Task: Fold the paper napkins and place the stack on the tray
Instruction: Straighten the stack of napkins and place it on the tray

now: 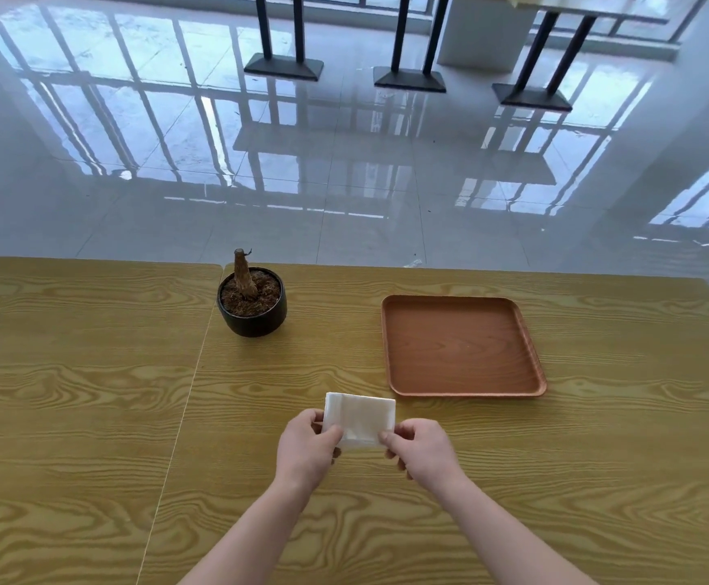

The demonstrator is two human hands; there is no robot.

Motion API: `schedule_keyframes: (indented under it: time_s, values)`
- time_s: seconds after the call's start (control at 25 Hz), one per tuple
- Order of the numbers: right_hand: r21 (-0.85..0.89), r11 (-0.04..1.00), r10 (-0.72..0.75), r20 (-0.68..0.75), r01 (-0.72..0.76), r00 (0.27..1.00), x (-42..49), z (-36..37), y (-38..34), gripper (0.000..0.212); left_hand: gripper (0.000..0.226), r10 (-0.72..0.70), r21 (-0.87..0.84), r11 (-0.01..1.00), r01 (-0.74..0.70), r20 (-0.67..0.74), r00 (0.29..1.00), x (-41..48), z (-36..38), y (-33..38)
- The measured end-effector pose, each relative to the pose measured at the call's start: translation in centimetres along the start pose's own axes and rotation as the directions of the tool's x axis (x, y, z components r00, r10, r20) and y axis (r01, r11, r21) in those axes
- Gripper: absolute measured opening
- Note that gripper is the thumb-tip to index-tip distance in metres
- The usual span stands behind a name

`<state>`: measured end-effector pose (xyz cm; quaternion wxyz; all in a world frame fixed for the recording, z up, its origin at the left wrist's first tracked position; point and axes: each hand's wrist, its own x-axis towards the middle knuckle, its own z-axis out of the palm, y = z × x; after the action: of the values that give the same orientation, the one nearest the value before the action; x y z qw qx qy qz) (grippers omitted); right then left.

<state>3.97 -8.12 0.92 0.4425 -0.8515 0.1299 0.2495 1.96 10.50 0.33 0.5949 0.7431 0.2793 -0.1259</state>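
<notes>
A white folded paper napkin (361, 420) lies near the middle of the wooden table, a small rectangle. My left hand (306, 447) pinches its near left corner between thumb and fingers. My right hand (420, 447) pinches its near right corner. A brown square tray (525, 331) lies beyond and to the right of the napkin, with nothing on it. The near edge of the napkin is partly hidden by my fingers.
A black pot with a bare plant stump (253, 304) stands at the back, left of the tray. A seam (184, 394) runs down the wooden table (70, 415) left of my hands. Beyond the far edge is a glossy tiled floor with black table bases (409, 78).
</notes>
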Motion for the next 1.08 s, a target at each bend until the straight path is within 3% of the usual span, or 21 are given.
schedule_keyframes:
  time_s: [0.16, 0.32, 0.68, 1.08]
  values:
    - [-0.129, 0.991, -0.053, -0.133, 0.036, 0.99, -0.5, -2.1, -0.2, 0.032, 0.012, 0.139, 0.201, 0.968, -0.148, 0.057, 0.989, 0.5, 1.2, 1.8]
    - [-0.12, 0.992, -0.064, -0.204, 0.04, 0.977, 0.5, -4.7, 0.3, 0.032, 0.017, 0.215, 0.319, 0.92, -0.227, 0.073, 0.974, 1.6, 4.1, 4.2]
    - [-0.232, 0.968, -0.145, -0.228, 0.091, 0.963, 9.5, -11.6, -0.5, 0.021, 0.02, 0.168, 0.381, 0.915, -0.134, -0.058, 0.984, 7.3, 11.6, 9.1]
    - [-0.203, 0.979, -0.049, -0.178, 0.012, 0.983, 16.2, -12.9, -0.3, 0.016, 0.029, 0.082, 0.45, 0.893, -0.019, -0.121, 0.989, 12.7, 15.2, 10.6]
